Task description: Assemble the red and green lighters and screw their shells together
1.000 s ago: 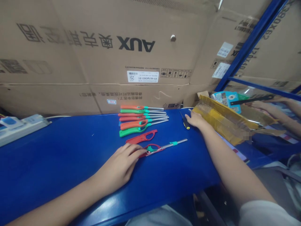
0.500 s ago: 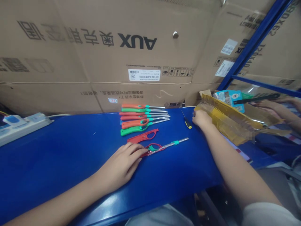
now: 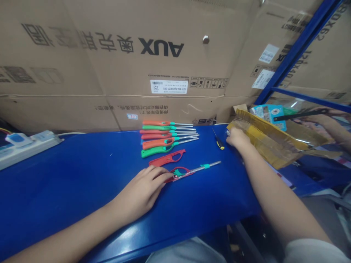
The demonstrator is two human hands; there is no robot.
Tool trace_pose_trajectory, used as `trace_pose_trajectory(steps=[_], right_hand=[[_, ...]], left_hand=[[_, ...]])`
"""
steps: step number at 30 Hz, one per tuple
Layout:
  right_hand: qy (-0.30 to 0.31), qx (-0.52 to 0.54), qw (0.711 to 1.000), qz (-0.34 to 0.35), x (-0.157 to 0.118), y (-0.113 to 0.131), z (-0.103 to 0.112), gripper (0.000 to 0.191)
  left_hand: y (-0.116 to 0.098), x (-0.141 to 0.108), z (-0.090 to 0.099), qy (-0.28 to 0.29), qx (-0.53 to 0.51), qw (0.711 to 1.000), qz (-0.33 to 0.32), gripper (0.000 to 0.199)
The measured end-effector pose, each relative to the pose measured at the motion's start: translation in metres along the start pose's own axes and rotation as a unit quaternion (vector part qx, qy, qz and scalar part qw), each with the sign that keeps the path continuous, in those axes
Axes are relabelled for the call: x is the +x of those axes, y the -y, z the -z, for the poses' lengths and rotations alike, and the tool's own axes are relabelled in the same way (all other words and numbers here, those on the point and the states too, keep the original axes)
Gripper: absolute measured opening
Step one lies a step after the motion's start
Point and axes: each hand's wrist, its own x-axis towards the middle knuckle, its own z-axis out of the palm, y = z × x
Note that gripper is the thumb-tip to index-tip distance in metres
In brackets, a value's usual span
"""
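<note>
My left hand (image 3: 148,184) curls over the handle of an opened red gas lighter (image 3: 182,173), holding it on the blue table. Its green trigger and long metal tube show past my fingertips; the handle end is hidden. Just behind it lies a loose red half shell (image 3: 168,157). My right hand (image 3: 238,138) is closed at the left edge of a cardboard box with yellow tape (image 3: 267,140). Something small and silvery shows at its fingertips, too small to name. Beside that hand lies a black and yellow screwdriver (image 3: 219,143).
Several assembled lighters (image 3: 157,143), red, orange and green, lie side by side behind the half shell. A white power strip (image 3: 33,148) is at the left. Large cartons (image 3: 109,76) stand behind the table (image 3: 68,182). Another person's arm (image 3: 338,128) is at the far right, beyond the box.
My right hand has shifted slightly at the box edge, and a silvery bit now shows at its fingertips. My left hand and the opened lighter look the same.
</note>
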Motion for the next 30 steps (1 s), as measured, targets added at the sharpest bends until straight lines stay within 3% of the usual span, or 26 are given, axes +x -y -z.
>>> trace_pose_trajectory(steps=[4, 6, 11, 15, 18, 22, 27, 30], right_hand=[[-0.046, 0.129, 0.986, 0.099, -0.01, 0.011, 0.005, 0.019], [-0.039, 0.202, 0.965, 0.164, -0.024, 0.025, 0.004, 0.023], [0.081, 0.344, 0.876, 0.327, -0.085, 0.063, -0.012, 0.041], [0.187, 0.384, 0.809, 0.404, -0.137, 0.08, -0.022, 0.032], [0.246, 0.425, 0.759, 0.428, -0.158, 0.083, -0.025, 0.025], [0.223, 0.429, 0.713, 0.507, -0.168, 0.083, -0.025, 0.013], [0.184, 0.435, 0.685, 0.554, -0.164, 0.079, -0.022, 0.017], [0.131, 0.425, 0.673, 0.591, -0.156, 0.075, -0.022, 0.015]], left_hand=[[0.0, 0.0, 0.001, 0.005, -0.005, 1.0, 0.006, 0.034], [0.0, 0.001, 0.002, 0.001, -0.01, 1.0, 0.008, 0.034], [-0.002, 0.002, 0.003, -0.027, -0.054, 0.998, 0.033, 0.037], [-0.004, 0.003, 0.001, -0.099, -0.134, 0.984, 0.067, 0.044], [-0.007, 0.006, -0.001, -0.134, -0.207, 0.966, 0.078, 0.047], [-0.014, 0.009, -0.005, -0.103, -0.351, 0.924, 0.113, 0.041], [-0.016, 0.011, -0.007, -0.097, -0.504, 0.839, 0.181, 0.035], [-0.015, 0.012, -0.004, -0.093, -0.518, 0.83, 0.185, 0.025]])
